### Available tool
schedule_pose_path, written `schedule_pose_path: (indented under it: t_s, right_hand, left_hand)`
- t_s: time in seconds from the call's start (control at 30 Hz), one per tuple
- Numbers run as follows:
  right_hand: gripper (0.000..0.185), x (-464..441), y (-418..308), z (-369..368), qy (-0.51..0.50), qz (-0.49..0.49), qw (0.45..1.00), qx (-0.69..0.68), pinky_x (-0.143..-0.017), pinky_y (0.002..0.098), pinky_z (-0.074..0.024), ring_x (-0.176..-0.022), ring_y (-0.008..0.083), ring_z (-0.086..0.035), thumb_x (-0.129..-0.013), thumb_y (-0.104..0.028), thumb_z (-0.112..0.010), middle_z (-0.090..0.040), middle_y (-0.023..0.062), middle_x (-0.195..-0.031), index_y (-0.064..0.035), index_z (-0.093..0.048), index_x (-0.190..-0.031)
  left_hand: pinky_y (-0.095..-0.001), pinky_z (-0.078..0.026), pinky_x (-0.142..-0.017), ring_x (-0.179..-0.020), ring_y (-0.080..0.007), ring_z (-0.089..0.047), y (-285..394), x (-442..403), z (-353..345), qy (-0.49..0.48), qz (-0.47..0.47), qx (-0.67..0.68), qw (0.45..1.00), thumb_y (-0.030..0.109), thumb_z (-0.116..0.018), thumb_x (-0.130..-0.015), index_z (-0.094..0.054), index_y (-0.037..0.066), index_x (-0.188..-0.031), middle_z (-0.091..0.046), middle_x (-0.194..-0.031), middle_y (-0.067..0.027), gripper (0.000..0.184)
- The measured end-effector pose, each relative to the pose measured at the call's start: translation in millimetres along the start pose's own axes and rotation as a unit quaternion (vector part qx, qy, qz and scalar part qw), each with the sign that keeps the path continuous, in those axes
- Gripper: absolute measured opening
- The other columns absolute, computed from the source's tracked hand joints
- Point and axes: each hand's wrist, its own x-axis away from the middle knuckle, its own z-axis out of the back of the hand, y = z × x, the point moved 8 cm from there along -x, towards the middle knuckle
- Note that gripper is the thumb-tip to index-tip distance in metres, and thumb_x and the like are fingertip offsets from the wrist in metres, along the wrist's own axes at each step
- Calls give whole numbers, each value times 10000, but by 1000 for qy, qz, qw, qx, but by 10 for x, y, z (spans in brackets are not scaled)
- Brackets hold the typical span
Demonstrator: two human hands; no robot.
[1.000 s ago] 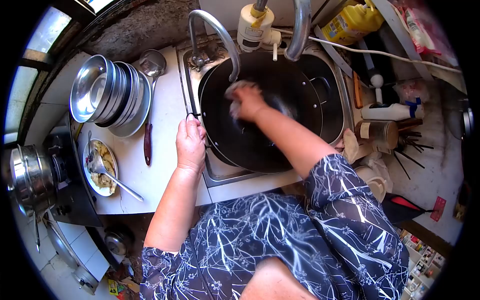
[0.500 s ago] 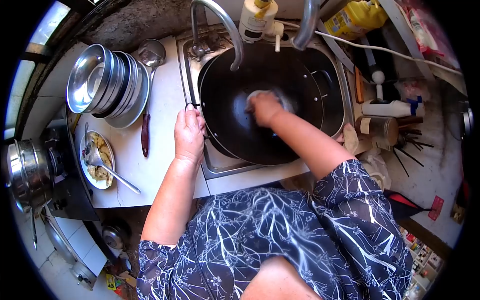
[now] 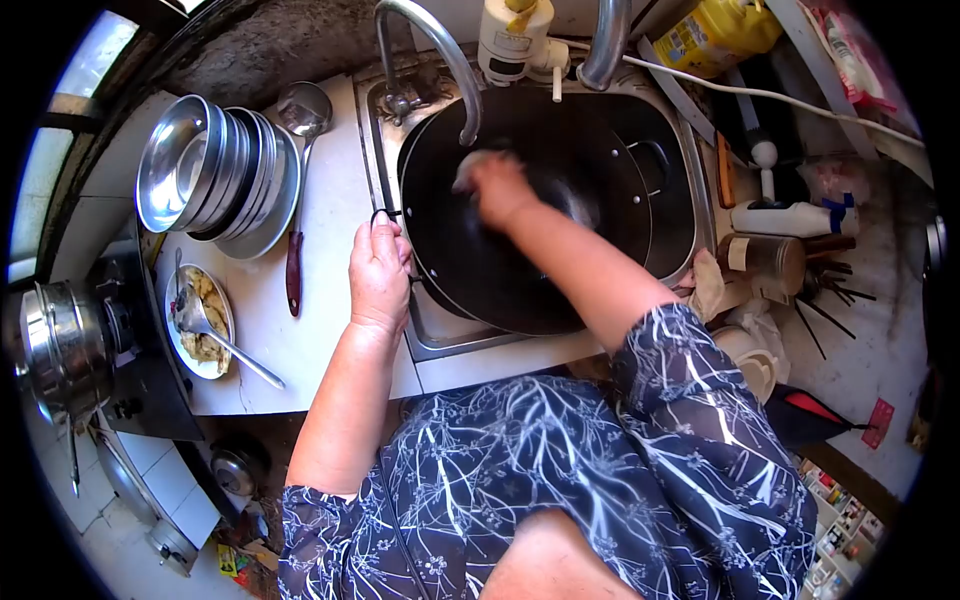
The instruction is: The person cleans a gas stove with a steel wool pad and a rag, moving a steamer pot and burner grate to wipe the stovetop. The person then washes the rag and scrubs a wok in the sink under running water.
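Observation:
A large dark wok (image 3: 500, 290) sits in the metal sink (image 3: 440, 345), with rivets along its inner wall. My left hand (image 3: 380, 265) is closed around the wok's left handle (image 3: 384, 213). Inside the wok, my right hand (image 3: 500, 190) presses a pale greyish scrubbing pad (image 3: 468, 172) to the upper left wall; motion blurs the fingers and the pad, so its exact kind is unclear. A curved faucet (image 3: 468, 110) hangs over the wok's rim, just above my right hand. The wok's far handle (image 3: 655, 165) shows at the right.
Stacked metal bowls (image 3: 180, 165), a ladle (image 3: 295, 270) and a plate of food (image 3: 205, 360) with a spoon stand left. Behind the sink is a white dispenser (image 3: 513, 40). At right are a white bottle (image 3: 785, 218), a jar (image 3: 770, 260) and a beige cloth (image 3: 707, 285).
My right hand has moved with the pad from the wok's middle up and left along its wall. My left hand keeps its hold on the handle.

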Motion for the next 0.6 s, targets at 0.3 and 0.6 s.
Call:
schedule_pose_path:
  t_s: [0.3,0.6]
  right_hand:
    - [313,666,874,92,-303,-85,948,-47,-657,396,-527,-738,271,-650,-587,-115,-748,-652,137,-807,-59,-632,-872]
    - [370,908,48,153,-422,36,895,-137,-782,384,-498,-992,328,-558,-629,-52,-703,-564,150,-1052,-93,-619,-987]
  left_hand:
    - [-215,-308,-478,-530,-68,-339,-31,-11,46,6,4,9,1000,268,-381,-974,-449,61,-831,-377,-602,26,261]
    - [-212,-306,-483,-530,-67,-335,35,13,18,-1,1,5,1000,277,-375,-975,-446,62,-829,-375,-604,28,270]
